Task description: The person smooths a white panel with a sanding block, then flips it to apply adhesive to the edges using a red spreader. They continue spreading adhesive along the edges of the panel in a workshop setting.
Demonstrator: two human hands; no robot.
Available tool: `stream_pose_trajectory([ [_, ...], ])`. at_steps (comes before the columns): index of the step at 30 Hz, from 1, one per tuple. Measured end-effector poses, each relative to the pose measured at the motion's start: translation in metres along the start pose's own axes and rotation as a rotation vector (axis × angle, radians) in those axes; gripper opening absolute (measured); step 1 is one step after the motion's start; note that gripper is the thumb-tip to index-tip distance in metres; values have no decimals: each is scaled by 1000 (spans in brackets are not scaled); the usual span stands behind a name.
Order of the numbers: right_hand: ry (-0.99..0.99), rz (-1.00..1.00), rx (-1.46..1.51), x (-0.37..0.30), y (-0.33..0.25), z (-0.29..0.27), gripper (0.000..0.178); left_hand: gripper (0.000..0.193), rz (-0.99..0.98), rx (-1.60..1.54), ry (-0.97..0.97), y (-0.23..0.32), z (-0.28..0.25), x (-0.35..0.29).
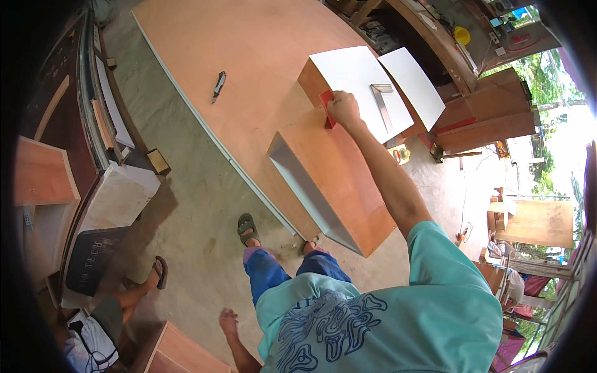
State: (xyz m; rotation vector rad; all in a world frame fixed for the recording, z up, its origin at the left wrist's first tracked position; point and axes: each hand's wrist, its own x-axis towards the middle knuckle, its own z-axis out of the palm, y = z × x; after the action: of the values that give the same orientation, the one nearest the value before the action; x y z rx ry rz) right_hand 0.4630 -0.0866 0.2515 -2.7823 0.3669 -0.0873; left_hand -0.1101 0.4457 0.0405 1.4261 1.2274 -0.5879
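My right hand [344, 107] is closed on a flat red plastic piece [328, 110], which looks like a spreader. It presses the piece upright against the edge of a box with a white top [342, 65]. A try square [382, 107] lies on that white top. In front stands an open wooden box [336, 168] with a pale inside. My left hand [229, 321] hangs low at my side, fingers loosely apart, touching nothing. On the large wooden sheet [186, 37], to the left of the boxes, lies a utility knife [218, 87].
A loose white panel [411, 87] lies beyond the boxes. Another person's sandalled foot [160, 272] is at lower left, near a dark bench [56, 112] with wooden strips. Wooden cabinets [485, 112] stand at right. A wooden box [180, 351] sits near my left arm.
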Motion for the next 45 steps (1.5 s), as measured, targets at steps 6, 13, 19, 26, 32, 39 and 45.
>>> stream_pose_trajectory([
  [6, -142, -216, -69, -82, -96, 42, 15, 52, 152, 182, 75, 135, -35, 26],
  [13, -88, 24, 168, -169, -123, 1, 18, 52, 78, 285, -187, 160, 1, 58],
  [19, 206, 267, -113, -169, 47, -41, 15, 53, 110, 303, -311, 166, 16, 54],
  [26, 63, 190, -102, -157, 55, -23, 12, 54, 60, 365, -203, 147, -5, 39],
  [32, 86, 174, 156, -101, -11, -64, 19, 53, 39, 628, -348, 153, -13, 35],
  [39, -6, 386, 40, -31, -21, -48, 22, 49, 66, 607, -430, 225, -25, 98],
  [45, 62, 418, -112, -25, -4, -15, 22, 46, 110, 386, -274, 356, -61, 197],
])
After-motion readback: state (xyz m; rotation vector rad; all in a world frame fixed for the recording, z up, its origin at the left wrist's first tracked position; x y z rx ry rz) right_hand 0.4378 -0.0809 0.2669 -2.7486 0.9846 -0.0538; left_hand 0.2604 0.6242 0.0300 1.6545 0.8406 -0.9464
